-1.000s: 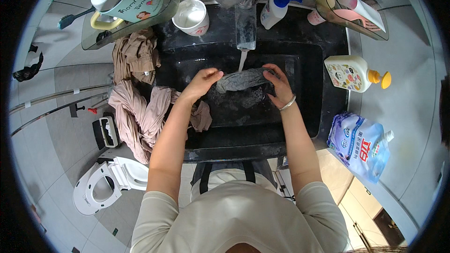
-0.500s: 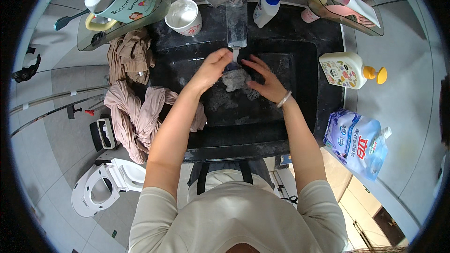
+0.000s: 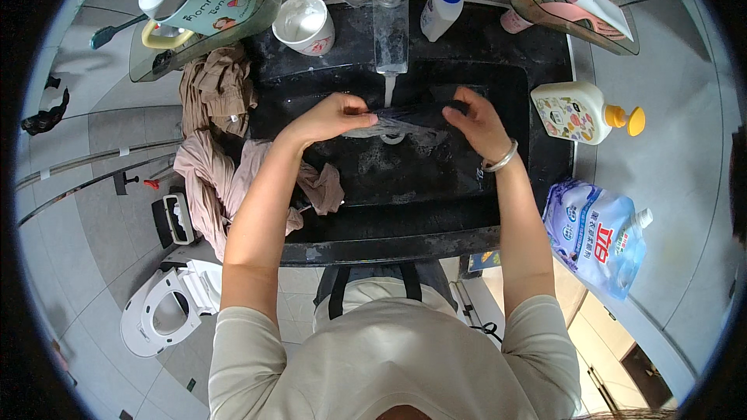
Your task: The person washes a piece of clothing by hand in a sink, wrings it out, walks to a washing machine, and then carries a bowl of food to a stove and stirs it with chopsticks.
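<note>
Between my hands a thin, wet, dark grey cloth, partly sheer and sock-like, is stretched sideways over the black sink. My left hand pinches its left end between thumb and fingers. At the other end, my right hand is closed on the darker, bunched part. Water runs from the grey faucet just behind the cloth. A pale ring, probably the drain, partly shows under the cloth.
Brown clothing and pink clothing lie over the counter's left side. Behind stand a white cup and a blue-topped pump bottle. At right are a yellow-pump bottle and a blue-purple refill pouch.
The crumpled grey cloth is now drawn out between both hands. My left hand moved left and nearer me; my right hand moved right and closed from spread fingers.
</note>
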A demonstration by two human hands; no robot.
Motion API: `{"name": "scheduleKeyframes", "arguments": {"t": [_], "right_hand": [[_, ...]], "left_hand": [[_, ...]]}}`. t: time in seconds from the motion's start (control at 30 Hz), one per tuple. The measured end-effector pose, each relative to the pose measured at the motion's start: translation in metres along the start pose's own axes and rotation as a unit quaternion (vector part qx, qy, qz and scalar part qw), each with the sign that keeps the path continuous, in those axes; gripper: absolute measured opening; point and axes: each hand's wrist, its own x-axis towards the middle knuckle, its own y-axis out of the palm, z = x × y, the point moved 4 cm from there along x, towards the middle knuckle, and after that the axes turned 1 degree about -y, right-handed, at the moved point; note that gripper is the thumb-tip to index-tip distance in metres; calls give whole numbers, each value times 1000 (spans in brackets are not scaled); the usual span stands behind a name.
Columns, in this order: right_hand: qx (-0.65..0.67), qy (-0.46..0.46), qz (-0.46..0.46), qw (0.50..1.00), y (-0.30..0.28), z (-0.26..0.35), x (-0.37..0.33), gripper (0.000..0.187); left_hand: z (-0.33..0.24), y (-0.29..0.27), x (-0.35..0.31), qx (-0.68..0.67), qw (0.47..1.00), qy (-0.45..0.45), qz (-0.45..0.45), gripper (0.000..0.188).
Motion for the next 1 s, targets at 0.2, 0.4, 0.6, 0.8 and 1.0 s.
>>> {"name": "scheduleKeyframes", "arguments": {"t": [0.2,0.4,0.6,0.8,1.0], "right_hand": [[-116,-83,-112,983,-29,34,1,18],[-222,-172,-67,958,-7,27,-3,32],[-153,-107,13,982,55,-1,-24,41],[-79,-84,-37,993,45,-14,-19,18],[-51,-86,-89,991,20,-1,-20,13]], "left_hand": [[-15,-3,-12,-250,965,72,5,10],[-3,24,8,-420,906,47,4,18],[-10,39,7,-467,884,14,-9,11],[-11,27,7,-173,984,-1,-50,13],[1,32,6,28,999,-28,-26,19]]}}
